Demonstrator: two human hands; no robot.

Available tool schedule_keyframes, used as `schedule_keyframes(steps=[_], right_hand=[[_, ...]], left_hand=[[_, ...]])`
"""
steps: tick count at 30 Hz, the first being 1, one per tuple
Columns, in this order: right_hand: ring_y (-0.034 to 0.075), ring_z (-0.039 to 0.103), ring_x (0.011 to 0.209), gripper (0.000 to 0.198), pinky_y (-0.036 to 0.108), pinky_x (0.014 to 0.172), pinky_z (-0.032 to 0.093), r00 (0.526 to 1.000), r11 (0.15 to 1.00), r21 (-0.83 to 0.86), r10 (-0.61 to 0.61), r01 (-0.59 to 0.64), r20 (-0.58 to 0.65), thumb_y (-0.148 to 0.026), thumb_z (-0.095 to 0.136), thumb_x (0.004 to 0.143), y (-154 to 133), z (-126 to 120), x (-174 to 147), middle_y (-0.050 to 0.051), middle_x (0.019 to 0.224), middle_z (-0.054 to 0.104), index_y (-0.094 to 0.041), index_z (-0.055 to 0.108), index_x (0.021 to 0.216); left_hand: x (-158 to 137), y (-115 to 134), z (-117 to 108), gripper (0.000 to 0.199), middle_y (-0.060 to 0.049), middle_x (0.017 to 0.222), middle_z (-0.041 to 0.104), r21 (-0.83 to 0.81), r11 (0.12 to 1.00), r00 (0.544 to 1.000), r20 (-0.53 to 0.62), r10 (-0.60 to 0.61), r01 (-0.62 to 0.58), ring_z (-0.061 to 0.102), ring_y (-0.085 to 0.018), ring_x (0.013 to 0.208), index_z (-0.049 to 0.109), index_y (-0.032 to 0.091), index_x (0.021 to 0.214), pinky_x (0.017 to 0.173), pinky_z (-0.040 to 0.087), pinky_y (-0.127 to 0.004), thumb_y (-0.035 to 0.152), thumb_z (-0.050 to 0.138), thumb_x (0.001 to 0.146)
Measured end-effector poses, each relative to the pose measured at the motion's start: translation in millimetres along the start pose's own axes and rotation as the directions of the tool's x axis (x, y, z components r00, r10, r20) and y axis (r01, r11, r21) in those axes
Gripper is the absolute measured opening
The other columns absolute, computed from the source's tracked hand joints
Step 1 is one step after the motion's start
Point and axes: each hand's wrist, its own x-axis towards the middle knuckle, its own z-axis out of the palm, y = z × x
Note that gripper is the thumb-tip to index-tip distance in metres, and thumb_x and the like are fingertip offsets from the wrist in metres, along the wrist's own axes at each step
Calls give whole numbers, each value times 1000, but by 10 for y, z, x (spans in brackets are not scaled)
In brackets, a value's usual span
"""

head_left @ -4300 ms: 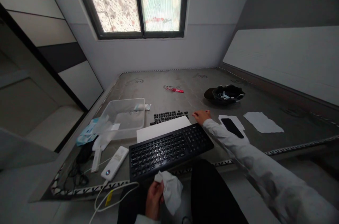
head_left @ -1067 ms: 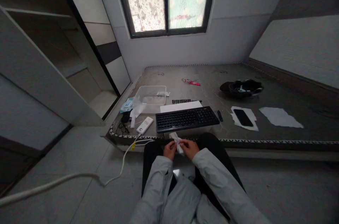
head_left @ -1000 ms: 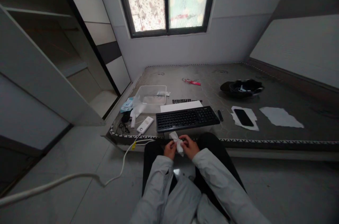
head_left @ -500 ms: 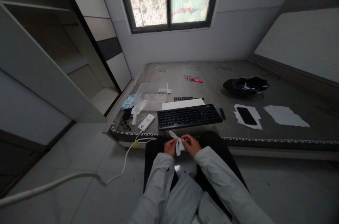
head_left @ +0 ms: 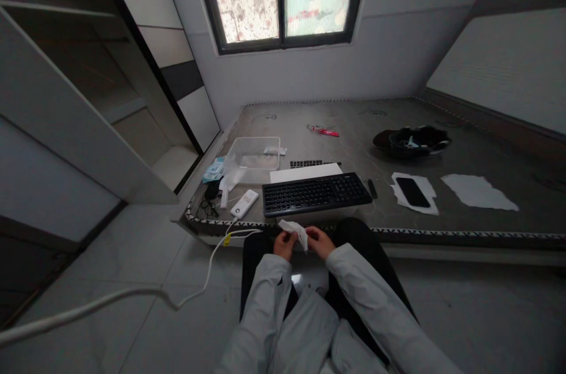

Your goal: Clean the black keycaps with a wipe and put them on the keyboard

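Between my hands, above my lap, is a crumpled white tissue. My left hand pinches it from the left side. At its right edge, the bent fingers of my right hand also close on it; the fingertips are small and partly hidden. Just beyond the hands lies a black keyboard near the front edge of the mattress. A white sheet shows behind the keyboard, and a strip of loose black keys lies past that.
A clear plastic box, a blue packet and a white power bank with a cable lie at left. To the right are a phone on white paper, another paper sheet and a black cap.
The tissue has opened out, from bunched and hanging to spread higher and flatter. My right hand has shifted slightly. Things on the mattress stay put.
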Motion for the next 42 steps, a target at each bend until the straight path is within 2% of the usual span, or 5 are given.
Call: schedule_keyframes(steps=[7, 11, 22, 34, 42], right_hand=[[17, 61, 61, 33, 26, 57, 46, 993, 997, -41, 69, -65, 97, -43, 64, 60, -38, -49, -6, 3, 65, 67, -15, 67, 78], [17, 60, 62, 35, 26, 57, 45, 995, 997, -30, 78, -76, 68, -44, 66, 57, -17, -97, 10, 3, 67, 67, -15, 68, 76], [16, 59, 59, 36, 27, 57, 44, 993, 995, 49, 86, -90, 75, -43, 73, 48, -50, -89, -5, 2, 64, 66, -15, 67, 71], [10, 50, 47, 31, 23, 50, 37, 989, 991, 72, 108, -115, 99, -41, 71, 48, -22, -61, 7, -5, 49, 55, -17, 56, 60], [11, 50, 46, 29, 24, 50, 38, 983, 993, 26, 110, -115, 145, -40, 70, 49, -46, -71, -16, -3, 49, 57, -17, 56, 60]], left_hand=[[-21, -20, 27, 40, -11, 69, 71, 55, 998, 999, 15, 42, -43, 66, -26, 68, 70, 11, 68, 62, 52, -35, 44, 77, 47], [-38, -3, -17, 41, -12, 84, 72, 79, 987, 990, 53, 134, -138, 65, -28, 82, 72, 13, 76, 75, 51, -36, 36, 80, 44], [-78, 109, -128, 26, -10, 81, 70, 148, 957, 965, 128, 230, -248, 63, -28, 87, 71, 18, 70, 82, 47, -35, 31, 78, 48], [-96, 70, -97, 18, -5, 77, 70, 106, 976, 977, 123, 175, -189, 64, -25, 82, 70, 23, 68, 78, 48, -33, 26, 76, 52], [-70, 9, -19, 22, -4, 68, 69, 24, 998, 998, -1, 59, -59, 64, -24, 73, 67, 20, 60, 69, 49, -32, 21, 80, 43]])
